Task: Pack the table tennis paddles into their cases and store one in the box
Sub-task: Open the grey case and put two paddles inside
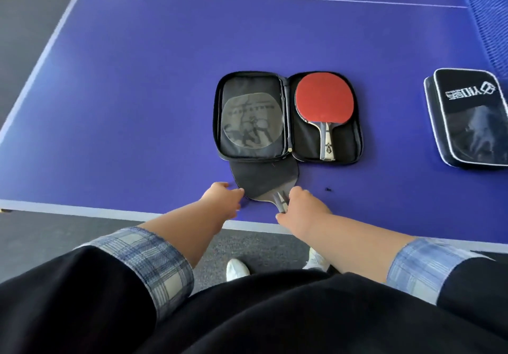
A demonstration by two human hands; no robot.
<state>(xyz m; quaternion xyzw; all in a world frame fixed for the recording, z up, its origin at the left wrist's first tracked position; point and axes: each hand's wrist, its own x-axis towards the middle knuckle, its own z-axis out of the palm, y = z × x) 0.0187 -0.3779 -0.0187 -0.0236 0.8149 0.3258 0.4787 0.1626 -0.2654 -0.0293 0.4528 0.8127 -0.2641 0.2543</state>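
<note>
A black zip case (288, 118) lies open flat on the blue table tennis table (137, 92). Its right half holds a paddle with red rubber (324, 103), handle toward me. Its left half has a pocket with a clear round film (248, 121). A second paddle with black rubber (265, 179) lies partly under the case's near edge, handle toward me. My right hand (301, 202) grips that handle. My left hand (224, 195) touches the left edge of the black blade with its fingertips.
A second case (471, 118), black with white piping and a white logo, lies closed at the right. The net (489, 9) runs along the far right. The table's near edge is just under my hands, with grey carpet and my white shoes below.
</note>
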